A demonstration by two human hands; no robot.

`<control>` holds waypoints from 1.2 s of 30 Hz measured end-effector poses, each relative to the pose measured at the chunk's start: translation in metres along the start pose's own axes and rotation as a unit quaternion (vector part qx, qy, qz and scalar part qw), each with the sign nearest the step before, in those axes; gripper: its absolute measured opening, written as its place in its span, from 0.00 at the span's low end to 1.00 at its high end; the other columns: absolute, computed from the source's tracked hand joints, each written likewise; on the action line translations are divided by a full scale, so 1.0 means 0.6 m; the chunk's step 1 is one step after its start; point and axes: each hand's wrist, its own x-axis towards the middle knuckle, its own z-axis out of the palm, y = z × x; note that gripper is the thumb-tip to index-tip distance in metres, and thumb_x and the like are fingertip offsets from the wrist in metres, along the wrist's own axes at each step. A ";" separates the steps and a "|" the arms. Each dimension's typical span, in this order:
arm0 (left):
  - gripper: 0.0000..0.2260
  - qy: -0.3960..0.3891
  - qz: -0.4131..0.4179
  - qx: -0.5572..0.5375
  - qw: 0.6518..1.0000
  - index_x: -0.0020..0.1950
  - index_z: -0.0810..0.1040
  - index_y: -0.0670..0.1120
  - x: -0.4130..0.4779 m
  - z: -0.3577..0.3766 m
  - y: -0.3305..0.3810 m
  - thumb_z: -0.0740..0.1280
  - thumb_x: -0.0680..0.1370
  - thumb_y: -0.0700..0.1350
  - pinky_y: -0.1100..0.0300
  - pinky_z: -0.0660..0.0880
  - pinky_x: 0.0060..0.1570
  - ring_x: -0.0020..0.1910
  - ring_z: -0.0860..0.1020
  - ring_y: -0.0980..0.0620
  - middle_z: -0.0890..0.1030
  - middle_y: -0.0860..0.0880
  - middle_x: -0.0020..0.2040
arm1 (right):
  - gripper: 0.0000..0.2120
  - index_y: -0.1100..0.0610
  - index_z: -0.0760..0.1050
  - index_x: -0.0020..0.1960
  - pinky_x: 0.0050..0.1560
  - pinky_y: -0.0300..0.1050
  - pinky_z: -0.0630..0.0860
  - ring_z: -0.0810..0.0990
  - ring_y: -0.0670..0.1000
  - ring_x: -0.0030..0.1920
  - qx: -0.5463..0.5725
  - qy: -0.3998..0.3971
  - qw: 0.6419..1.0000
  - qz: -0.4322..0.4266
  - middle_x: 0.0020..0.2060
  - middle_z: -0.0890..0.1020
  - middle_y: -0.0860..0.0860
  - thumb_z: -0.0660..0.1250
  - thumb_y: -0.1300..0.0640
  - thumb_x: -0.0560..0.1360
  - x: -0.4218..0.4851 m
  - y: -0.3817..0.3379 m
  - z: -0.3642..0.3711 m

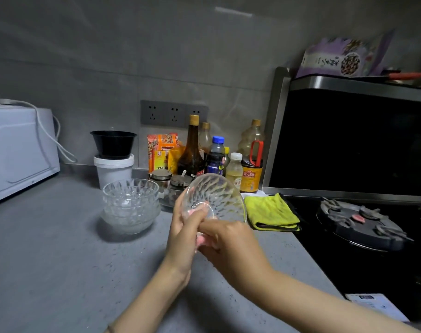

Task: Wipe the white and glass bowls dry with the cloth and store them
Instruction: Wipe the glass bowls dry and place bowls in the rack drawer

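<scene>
A cut-glass bowl (216, 198) is held up above the grey counter, tilted so its base faces me. My left hand (183, 234) grips its near left rim and base. My right hand (231, 246) holds the lower edge from the right, fingers curled around it. A stack of several matching glass bowls (131, 205) stands on the counter to the left of my hands. The folded yellow cloth (272, 211) lies on the counter to the right of the held bowl, untouched. No white bowl is in view.
Sauce bottles and jars (216, 159) crowd the back wall. A white tub topped by a black bowl (113, 162) stands behind the stack. A white microwave (17, 150) sits far left. A black gas hob (363, 224) lies to the right.
</scene>
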 end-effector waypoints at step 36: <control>0.19 -0.158 -0.125 0.130 0.971 0.61 0.76 0.50 0.019 -0.042 0.046 0.59 0.76 0.57 0.41 0.79 0.46 0.50 0.83 0.43 0.83 0.46 0.53 | 0.49 0.59 0.63 0.71 0.75 0.52 0.54 0.62 0.55 0.73 -0.425 -0.258 0.858 -0.125 0.72 0.63 0.57 0.69 0.31 0.60 -0.005 0.069 -0.050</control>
